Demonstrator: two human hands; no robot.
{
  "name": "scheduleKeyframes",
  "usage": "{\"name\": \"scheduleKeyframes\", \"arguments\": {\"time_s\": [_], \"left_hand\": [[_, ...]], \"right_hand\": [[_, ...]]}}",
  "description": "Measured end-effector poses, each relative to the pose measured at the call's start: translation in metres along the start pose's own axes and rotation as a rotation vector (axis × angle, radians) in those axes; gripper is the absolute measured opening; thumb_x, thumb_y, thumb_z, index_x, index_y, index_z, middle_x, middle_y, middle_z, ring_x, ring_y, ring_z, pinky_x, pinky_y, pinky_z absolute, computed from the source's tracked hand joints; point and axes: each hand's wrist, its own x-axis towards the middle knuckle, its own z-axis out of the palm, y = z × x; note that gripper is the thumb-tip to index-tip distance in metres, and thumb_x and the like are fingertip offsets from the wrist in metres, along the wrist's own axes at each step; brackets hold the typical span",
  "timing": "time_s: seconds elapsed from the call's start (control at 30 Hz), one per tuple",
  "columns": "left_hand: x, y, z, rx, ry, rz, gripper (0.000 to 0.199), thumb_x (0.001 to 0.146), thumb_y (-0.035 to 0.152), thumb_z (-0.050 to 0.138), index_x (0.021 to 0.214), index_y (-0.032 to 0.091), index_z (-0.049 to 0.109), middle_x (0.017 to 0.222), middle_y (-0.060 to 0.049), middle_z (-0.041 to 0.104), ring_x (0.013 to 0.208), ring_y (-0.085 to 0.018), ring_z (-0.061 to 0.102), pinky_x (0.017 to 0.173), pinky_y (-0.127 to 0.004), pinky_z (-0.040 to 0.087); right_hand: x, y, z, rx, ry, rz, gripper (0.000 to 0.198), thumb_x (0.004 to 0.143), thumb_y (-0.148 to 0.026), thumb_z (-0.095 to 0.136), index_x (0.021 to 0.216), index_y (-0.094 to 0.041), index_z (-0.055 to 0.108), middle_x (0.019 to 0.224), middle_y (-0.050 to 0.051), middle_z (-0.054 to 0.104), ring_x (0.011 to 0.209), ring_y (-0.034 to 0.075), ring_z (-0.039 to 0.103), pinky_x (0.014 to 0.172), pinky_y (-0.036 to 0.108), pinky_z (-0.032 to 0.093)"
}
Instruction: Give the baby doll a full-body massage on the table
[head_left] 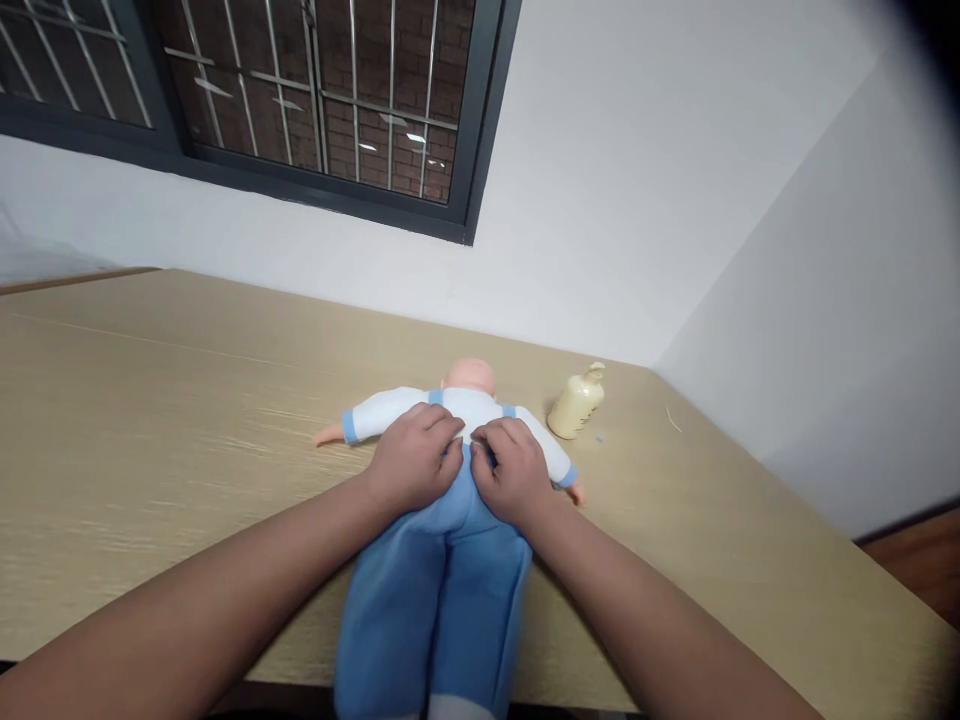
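Note:
A baby doll in blue overalls and a white top lies stretched along the table, arms spread wide and legs reaching toward me over the front edge. Its bald head points away, with no face showing. My left hand rests on the left side of its torso, thumb and fingers curled in against the cloth. Mirroring it on the right, my right hand has its fingers bent and thumb close to them at the overalls' top edge. Both hands seem to pinch the clothing, though the fingertips are partly hidden.
A cream pump bottle stands right of the doll's head, near a tiny bluish bit. Farther right lies a thin pale strand on the wooden table. White walls and a barred window rise behind.

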Motion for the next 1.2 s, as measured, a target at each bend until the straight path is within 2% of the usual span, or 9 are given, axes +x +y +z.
{"name": "scheduleKeyframes", "arguments": {"time_s": [0.1,0.27,0.37,0.47,0.57,0.87,0.97,1.1,1.2], "left_hand": [[0.004,-0.003,0.003,-0.042,-0.125,-0.104,0.025,0.090,0.026,0.052,0.100,0.017,0.074,0.093,-0.009,0.070,0.090,-0.026,0.063,0.080,-0.038,0.047],[0.011,-0.009,0.003,-0.155,-0.247,-0.215,0.027,0.093,0.030,0.052,0.078,0.021,0.072,0.081,-0.004,0.071,0.080,-0.022,0.064,0.071,-0.034,0.045],[0.007,-0.007,0.002,-0.180,-0.145,-0.142,0.033,0.098,0.031,0.045,0.082,0.018,0.071,0.082,-0.006,0.068,0.084,-0.023,0.062,0.078,-0.037,0.046],[0.001,-0.004,0.003,-0.143,-0.029,-0.044,0.030,0.098,0.031,0.047,0.104,0.015,0.071,0.096,-0.010,0.068,0.095,-0.025,0.059,0.090,-0.042,0.046],[-0.001,-0.003,0.005,-0.087,-0.014,-0.063,0.034,0.096,0.033,0.051,0.118,0.013,0.067,0.109,-0.013,0.065,0.104,-0.028,0.056,0.095,-0.045,0.045],[0.009,-0.007,0.003,-0.086,-0.231,-0.099,0.024,0.093,0.033,0.054,0.104,0.022,0.071,0.096,-0.007,0.068,0.095,-0.026,0.061,0.086,-0.041,0.048],[0.007,-0.005,0.004,-0.053,-0.186,-0.098,0.025,0.092,0.033,0.055,0.107,0.021,0.070,0.098,-0.008,0.067,0.097,-0.027,0.060,0.088,-0.042,0.048],[0.002,-0.004,0.008,-0.024,-0.093,-0.075,0.037,0.092,0.033,0.054,0.124,0.015,0.064,0.122,-0.014,0.063,0.115,-0.030,0.055,0.102,-0.046,0.043],[0.003,-0.006,0.009,-0.056,-0.132,-0.087,0.037,0.093,0.032,0.053,0.125,0.016,0.062,0.123,-0.013,0.063,0.116,-0.030,0.056,0.103,-0.046,0.044]], "right_hand": [[0.003,0.003,-0.001,0.001,-0.093,0.027,0.015,0.091,-0.021,0.051,0.087,-0.020,0.066,0.086,0.006,0.067,0.085,0.021,0.059,0.078,0.033,0.042],[0.014,0.011,-0.003,0.063,-0.272,0.163,0.026,0.095,-0.032,0.054,0.071,-0.022,0.061,0.071,-0.001,0.064,0.069,0.016,0.057,0.065,0.029,0.038],[0.013,0.011,-0.002,0.098,-0.196,0.153,0.032,0.099,-0.034,0.048,0.074,-0.021,0.062,0.073,0.001,0.063,0.072,0.017,0.057,0.068,0.029,0.041],[0.006,0.008,0.001,0.105,-0.035,0.056,0.022,0.097,-0.026,0.047,0.092,-0.020,0.068,0.088,0.006,0.065,0.088,0.021,0.058,0.081,0.034,0.045],[0.002,0.008,0.004,0.095,0.034,0.000,0.026,0.093,-0.022,0.049,0.111,-0.019,0.068,0.102,0.010,0.065,0.098,0.025,0.057,0.090,0.040,0.046],[0.014,0.014,0.002,0.042,-0.175,0.049,0.018,0.090,-0.020,0.053,0.097,-0.021,0.070,0.094,0.005,0.069,0.092,0.023,0.061,0.085,0.036,0.047],[0.010,0.014,0.003,0.031,-0.126,-0.003,0.022,0.092,-0.021,0.051,0.105,-0.019,0.068,0.098,0.008,0.067,0.096,0.024,0.059,0.089,0.039,0.046],[0.004,0.014,0.006,-0.010,-0.016,-0.042,0.034,0.093,-0.024,0.049,0.122,-0.016,0.064,0.114,0.013,0.063,0.109,0.029,0.054,0.099,0.046,0.042],[0.006,0.015,0.007,-0.016,-0.046,-0.033,0.034,0.093,-0.024,0.049,0.123,-0.016,0.065,0.115,0.012,0.065,0.110,0.029,0.054,0.102,0.046,0.041]]}}
